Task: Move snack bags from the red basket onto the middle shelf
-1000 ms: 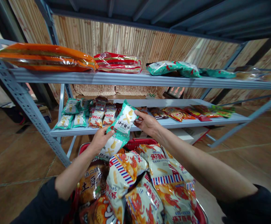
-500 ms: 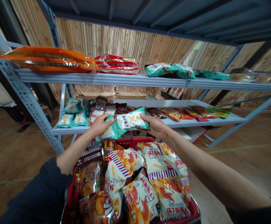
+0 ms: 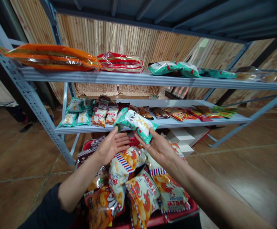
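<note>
A green-and-white snack bag (image 3: 138, 122) is held over the basket, tilted down to the right. My right hand (image 3: 158, 146) grips its lower right end, with the thumb on top and the fingers beneath. My left hand (image 3: 113, 144) is open, palm turned up and fingers spread, just below the bag's left end. The thumb tip is close to that end; I cannot tell whether it touches. Below both hands, a red basket (image 3: 180, 216) is heaped with white-and-orange snack bags (image 3: 143, 194) and brown-orange bags (image 3: 100, 206).
The lower blue metal shelf (image 3: 186, 125) bears small green bags (image 3: 75, 111) at left, small white-and-red bags (image 3: 100, 116), and colourful packets (image 3: 176, 113) to the right. On the upper shelf (image 3: 124, 78) lie large orange (image 3: 57, 57), red (image 3: 121, 62) and green bags (image 3: 174, 68). White boxes (image 3: 182, 136) stand underneath.
My left hand has let go of the green snack bag, moved down and opened. The bag has swung from nearly level to slanting down at the right, still in my right hand.
</note>
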The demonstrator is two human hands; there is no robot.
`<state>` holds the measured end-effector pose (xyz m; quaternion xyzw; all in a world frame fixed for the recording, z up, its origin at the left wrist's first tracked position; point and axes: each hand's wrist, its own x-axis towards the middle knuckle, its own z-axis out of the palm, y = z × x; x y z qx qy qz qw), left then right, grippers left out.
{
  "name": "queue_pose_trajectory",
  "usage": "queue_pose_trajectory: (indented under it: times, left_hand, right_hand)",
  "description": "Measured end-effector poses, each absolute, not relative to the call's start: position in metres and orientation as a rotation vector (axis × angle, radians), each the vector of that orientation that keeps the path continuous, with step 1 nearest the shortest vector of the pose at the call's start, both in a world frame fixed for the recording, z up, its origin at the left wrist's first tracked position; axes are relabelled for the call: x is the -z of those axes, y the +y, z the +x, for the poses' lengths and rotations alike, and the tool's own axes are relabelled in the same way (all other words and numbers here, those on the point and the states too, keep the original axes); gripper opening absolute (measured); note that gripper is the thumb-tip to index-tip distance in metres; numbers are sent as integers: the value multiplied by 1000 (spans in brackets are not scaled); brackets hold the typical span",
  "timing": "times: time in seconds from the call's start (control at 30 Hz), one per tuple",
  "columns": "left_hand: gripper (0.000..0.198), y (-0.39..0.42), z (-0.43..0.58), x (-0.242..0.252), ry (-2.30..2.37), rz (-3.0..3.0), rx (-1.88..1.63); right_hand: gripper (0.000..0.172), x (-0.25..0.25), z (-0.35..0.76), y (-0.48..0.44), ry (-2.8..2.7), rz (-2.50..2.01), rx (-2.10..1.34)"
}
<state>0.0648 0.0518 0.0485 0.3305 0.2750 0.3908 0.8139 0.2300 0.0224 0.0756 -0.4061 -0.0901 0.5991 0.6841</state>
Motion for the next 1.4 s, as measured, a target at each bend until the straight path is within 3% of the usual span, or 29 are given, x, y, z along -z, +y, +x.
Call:
queue_pose_trajectory:
  times: [0.17,0.3,0.4,0.83,1.03,1.23,1.4]
  left_hand:
    - [33,68,80,-53,445,288,-1178]
    - [26,91,86,-53,519,169,-1345]
    - [26,107,87,-57,498,192,-1350]
    - [33,127,86,-51,488,559,-1168]
    - [48,122,94,-45,491,631,-1165]
    - [55,123,103,-42,422,722,-1069]
    - [56,120,107,-47,492,764,-983]
  right_hand:
    - [21,-69,212,-3,-223,-903,-1339]
    - [14,-60,212,-18,-227,-968,-1355]
    - [8,-52,215,-26,-280,-1016,-1375]
    - [22,-53,234,-32,-478,-1228,-1522]
    - [20,-60,257,0,-680,-1324,-1276]
    - [13,-65,253,38,-735,-1176,-1391]
    - [22,-76,247,72,-770,-1171,-1365]
